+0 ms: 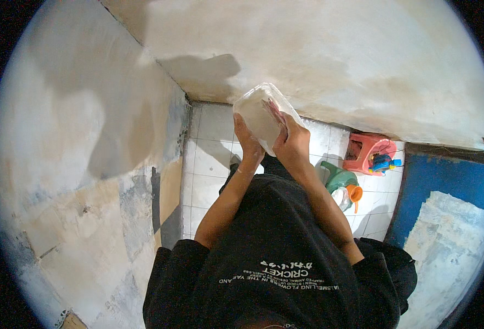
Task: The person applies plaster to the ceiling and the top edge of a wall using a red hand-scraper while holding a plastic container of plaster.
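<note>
1. A clear plastic container (261, 112) is held up in front of the person's chest, above the white tiled floor (209, 159) and close to the corner where two stained walls meet.
2. The left hand (247, 140) grips the container's near left side, fingers wrapped along its edge.
3. The right hand (292, 141) clasps the container's right side; its fingers curl over the rim, close to a pinkish patch there, which may be a cloth or a label, too blurred to tell.
4. Both forearms rise from the lower edge towards the container, bare below pushed-up dark sleeves, elbows bent and wrists close together just under it.
5. Below and to the right of the container, a green jug with an orange cap (341, 183) stands on the floor.
6. Further right of the container sits a small red plastic stool (365, 151) carrying a blue and yellow toy (383, 162).
</note>
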Demonstrator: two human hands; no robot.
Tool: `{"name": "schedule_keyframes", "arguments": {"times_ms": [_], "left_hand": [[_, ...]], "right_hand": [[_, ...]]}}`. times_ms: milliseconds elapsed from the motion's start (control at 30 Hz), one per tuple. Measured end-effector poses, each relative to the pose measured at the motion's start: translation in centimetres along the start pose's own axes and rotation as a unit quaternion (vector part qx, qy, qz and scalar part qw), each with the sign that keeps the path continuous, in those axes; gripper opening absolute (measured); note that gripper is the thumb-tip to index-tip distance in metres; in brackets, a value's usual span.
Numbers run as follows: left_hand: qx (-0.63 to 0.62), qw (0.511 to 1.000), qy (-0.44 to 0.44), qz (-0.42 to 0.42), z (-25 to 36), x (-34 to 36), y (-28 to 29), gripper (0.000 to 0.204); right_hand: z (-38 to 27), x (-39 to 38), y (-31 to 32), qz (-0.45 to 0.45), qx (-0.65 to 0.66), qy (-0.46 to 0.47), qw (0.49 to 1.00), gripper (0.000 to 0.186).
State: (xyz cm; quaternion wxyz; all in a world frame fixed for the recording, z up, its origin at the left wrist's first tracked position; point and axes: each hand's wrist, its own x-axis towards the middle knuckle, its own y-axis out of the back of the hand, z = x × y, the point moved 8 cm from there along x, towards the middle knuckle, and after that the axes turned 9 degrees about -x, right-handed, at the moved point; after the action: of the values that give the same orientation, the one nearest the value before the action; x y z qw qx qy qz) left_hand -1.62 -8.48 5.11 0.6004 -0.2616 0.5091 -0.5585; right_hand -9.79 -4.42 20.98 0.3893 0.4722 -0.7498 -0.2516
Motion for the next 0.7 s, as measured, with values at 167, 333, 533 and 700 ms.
{"name": "schedule_keyframes", "arguments": {"times_ms": [167,333,533,700], "left_hand": [[-0.007,1.000,0.010,-0.002,-0.5,0.4,0.9,0.052],[-0.013,1.000,0.027,0.002,-1.0,0.3,1.7,0.050],[-0.044,0.998,0.048,-0.016,-1.5,0.7,2.1,0.048],[-0.009,1.000,0.020,-0.011,-0.2,-0.2,0.3,0.049]], "right_hand": [[0.1,-0.7,-1.0,-0.041,0.009,-0.023,0.999,0.024],[0.0,-1.2,-0.4,-0.033,0.027,-0.050,0.998,0.022],[-0.3,-1.9,-1.8,-0.032,-0.023,0.007,0.999,0.026],[-0.9,-0.5,-1.4,-0.028,-0.034,-0.007,0.999,0.027]]}}
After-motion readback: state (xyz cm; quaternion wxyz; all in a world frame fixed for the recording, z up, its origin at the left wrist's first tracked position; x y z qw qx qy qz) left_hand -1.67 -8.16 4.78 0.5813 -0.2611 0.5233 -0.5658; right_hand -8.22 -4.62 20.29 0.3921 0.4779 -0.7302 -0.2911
